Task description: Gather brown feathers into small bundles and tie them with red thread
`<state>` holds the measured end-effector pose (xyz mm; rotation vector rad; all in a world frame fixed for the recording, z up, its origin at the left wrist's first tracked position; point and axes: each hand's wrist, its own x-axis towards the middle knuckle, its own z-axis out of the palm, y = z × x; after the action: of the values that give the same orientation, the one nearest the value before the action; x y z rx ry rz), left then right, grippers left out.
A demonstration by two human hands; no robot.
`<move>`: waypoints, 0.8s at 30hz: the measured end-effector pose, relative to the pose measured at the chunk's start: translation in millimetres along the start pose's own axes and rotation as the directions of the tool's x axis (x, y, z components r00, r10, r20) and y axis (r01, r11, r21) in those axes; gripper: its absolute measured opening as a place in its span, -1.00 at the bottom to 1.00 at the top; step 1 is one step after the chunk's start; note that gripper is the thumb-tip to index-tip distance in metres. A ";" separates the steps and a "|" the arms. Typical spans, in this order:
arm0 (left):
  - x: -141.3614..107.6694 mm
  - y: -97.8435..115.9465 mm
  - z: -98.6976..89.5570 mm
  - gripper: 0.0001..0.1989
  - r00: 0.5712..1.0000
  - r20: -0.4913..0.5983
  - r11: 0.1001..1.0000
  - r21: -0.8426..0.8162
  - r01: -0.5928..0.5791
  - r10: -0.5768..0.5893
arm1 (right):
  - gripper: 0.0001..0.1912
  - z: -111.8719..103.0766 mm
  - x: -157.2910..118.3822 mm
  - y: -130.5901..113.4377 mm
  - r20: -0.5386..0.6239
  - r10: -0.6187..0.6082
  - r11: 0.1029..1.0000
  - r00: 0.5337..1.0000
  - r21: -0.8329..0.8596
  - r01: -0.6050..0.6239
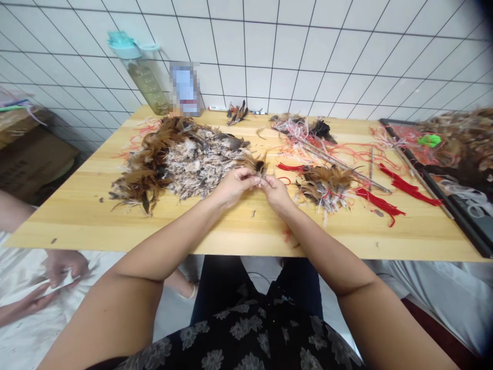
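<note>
My left hand (pixel 235 186) and my right hand (pixel 276 192) meet above the table, fingers pinched together. Between their fingertips is a small bunch of brown feathers (pixel 260 165), its dark tips pointing up and away from me; both hands seem to grip its base. Left of my hands lies a large heap of feathers (pixel 204 159), pale quill ends toward the middle and brown tips around the outside. To the right of my right hand rests a feather bundle (pixel 327 185) with red and white ties. A red tassel (pixel 379 201) lies beside that bundle.
A water bottle (pixel 142 77) and a phone (pixel 185 91) lean on the tiled wall, near a marker (pixel 217 108). Metal rods (pixel 342 167) and pink strips (pixel 300 134) lie behind the bundle. A black-edged tray (pixel 458 223) stands right. Another person's hands (pixel 65 270) are at left.
</note>
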<state>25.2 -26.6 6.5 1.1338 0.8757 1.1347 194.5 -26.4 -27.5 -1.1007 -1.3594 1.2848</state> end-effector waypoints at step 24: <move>5.1 -0.5 -10.2 -0.42 0.999 0.034 0.999 0.049 -0.019 0.017 | -0.48 2.3 -2.1 -8.9 0.064 0.079 0.981 0.995 0.174 -0.089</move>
<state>16.9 -19.4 3.8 1.1997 0.8731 1.1109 192.5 -29.3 -18.7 -1.0146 -1.2253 1.4782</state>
